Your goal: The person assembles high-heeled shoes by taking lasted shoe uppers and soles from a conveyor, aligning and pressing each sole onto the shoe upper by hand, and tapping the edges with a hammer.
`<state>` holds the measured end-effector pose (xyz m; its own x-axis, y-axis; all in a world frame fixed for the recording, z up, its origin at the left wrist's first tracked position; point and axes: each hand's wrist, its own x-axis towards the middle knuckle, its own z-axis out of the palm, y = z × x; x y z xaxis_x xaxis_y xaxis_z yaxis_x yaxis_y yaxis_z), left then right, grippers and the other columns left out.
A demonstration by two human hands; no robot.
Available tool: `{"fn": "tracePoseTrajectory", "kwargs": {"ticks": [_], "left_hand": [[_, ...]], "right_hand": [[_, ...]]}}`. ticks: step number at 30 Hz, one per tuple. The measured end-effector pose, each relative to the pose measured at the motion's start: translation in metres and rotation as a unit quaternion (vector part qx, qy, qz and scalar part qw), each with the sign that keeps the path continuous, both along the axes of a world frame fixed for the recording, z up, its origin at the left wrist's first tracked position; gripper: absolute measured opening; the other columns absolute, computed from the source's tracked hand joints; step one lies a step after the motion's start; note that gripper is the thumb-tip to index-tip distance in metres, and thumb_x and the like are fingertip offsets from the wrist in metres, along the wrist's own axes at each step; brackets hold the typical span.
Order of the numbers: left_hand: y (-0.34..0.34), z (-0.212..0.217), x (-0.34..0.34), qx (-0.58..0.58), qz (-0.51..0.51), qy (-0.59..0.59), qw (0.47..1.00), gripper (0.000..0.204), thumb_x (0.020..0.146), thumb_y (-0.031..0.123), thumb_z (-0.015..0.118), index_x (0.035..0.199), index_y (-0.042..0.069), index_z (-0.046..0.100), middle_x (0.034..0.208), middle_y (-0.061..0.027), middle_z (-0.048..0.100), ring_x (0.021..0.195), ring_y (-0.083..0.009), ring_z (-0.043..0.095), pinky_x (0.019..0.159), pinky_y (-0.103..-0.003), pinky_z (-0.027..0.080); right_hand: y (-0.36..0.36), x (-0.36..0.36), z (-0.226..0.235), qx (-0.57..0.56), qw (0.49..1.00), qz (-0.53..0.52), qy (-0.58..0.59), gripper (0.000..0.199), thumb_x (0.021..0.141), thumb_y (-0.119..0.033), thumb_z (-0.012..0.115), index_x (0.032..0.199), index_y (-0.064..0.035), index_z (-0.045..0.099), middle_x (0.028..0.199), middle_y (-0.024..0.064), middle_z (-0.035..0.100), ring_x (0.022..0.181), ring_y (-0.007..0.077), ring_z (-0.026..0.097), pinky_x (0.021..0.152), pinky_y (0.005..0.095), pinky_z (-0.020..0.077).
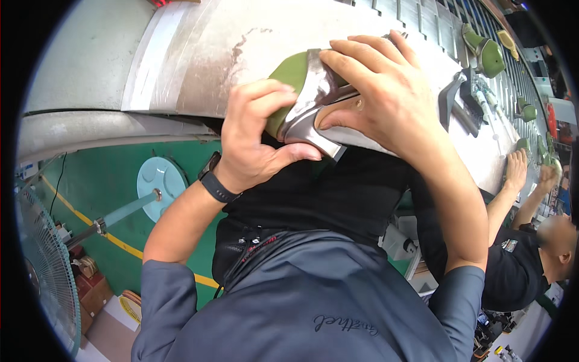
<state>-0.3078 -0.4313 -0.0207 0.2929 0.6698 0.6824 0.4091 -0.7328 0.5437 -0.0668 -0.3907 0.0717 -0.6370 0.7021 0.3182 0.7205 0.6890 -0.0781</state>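
Observation:
A shoe upper of shiny silver material is wrapped around a green shoe last above the near edge of the worktable. My left hand is closed around the left end of the last, its thumb pressing along the upper's lower edge and its fingers slightly blurred. From the right, my right hand grips the same piece, with fingers over the top and the thumb at the tan-lined opening. Parts of the upper are hidden under my right palm.
Black and white hand tools lie to the right on the worktable. Beyond is a slatted rack with several green lasts. At the right, a co-worker handles lasts. A fan stands at left.

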Motion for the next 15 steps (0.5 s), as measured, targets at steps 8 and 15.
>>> {"fn": "tracePoseTrajectory", "kwargs": {"ticks": [8,15], "left_hand": [[0.014,0.01,0.012,-0.018,-0.042,0.093,0.995,0.086,0.062,0.024,0.091,0.142,0.011,0.064,0.154,-0.0139,0.056,0.142,-0.0371,0.053,0.111,-0.049,0.047],[0.016,0.035,0.006,-0.139,-0.13,0.072,0.979,0.067,0.078,0.017,0.087,0.139,0.0,0.063,0.156,-0.0234,0.052,0.144,-0.0358,0.051,0.118,-0.045,0.04]], "right_hand": [[0.001,0.026,-0.014,0.014,0.999,0.036,0.034,0.068,0.08,-0.047,0.083,0.135,-0.0098,0.066,0.139,0.0127,0.062,0.133,0.033,0.057,0.114,0.0683,0.0358],[0.004,0.03,-0.019,0.01,0.995,0.057,0.076,0.068,0.078,-0.046,0.085,0.132,-0.0099,0.068,0.136,0.0111,0.064,0.129,0.0304,0.059,0.112,0.0667,0.0384]]}}
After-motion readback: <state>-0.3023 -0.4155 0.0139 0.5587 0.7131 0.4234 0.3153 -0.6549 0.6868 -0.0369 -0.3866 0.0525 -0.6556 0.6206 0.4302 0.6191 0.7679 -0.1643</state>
